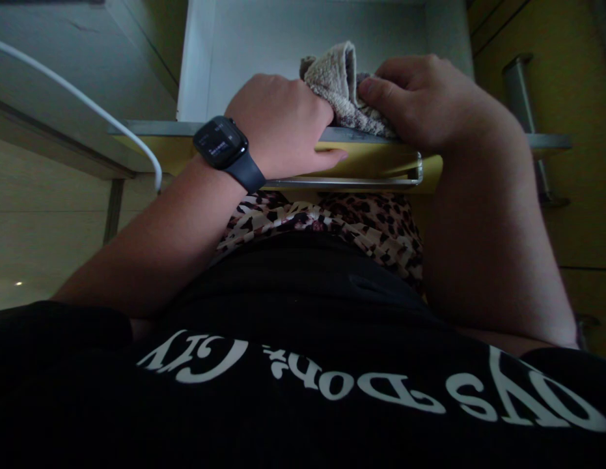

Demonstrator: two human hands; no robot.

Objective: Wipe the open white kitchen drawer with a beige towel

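A crumpled, grey-beige towelling cloth (339, 81) lies over the front edge of a pulled-out drawer (288, 29). My right hand (420, 98) pinches the cloth's right side between thumb and bent fingers. At the cloth's left end, my left hand (283, 124) straddles the drawer front (371, 153), its thumb outside below the rim. The curled fingers of that hand go over the rim, and their tips are hidden. A dark smartwatch (221, 141) is on the left wrist.
A metal bar handle (346, 183) runs across the drawer front, close to my lap. Yellow cabinet fronts with an upright handle (522, 98) stand at the right. A white cable (82, 101) hangs at the left, near my left forearm. Pale floor (43, 221) shows beyond.
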